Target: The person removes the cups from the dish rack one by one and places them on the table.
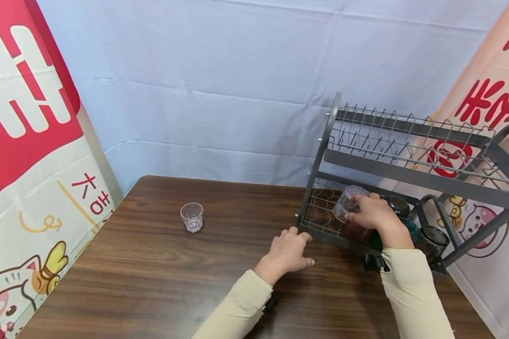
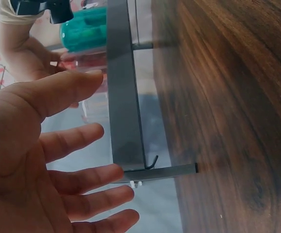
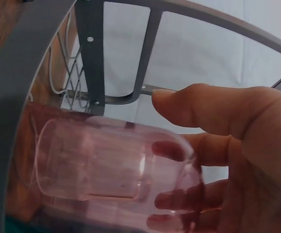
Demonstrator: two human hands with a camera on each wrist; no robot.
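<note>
In the head view a clear glass stands upside down on the lower tier of the dish rack. My right hand reaches in under the upper tier, its fingertips right at this glass's base. A pink-tinted glass fills the front of the right wrist view. My right fingers show through it, and my thumb stands apart from them with a gap between. My left hand hovers by the rack's front left corner, fingers spread, holding nothing. Another clear glass stands upright on the table to the left.
More cups crowd the lower tier's right side, among them a teal one and a dark glass mug. The upper tier is a wire plate rack. The wooden table meets a pale cloth backdrop.
</note>
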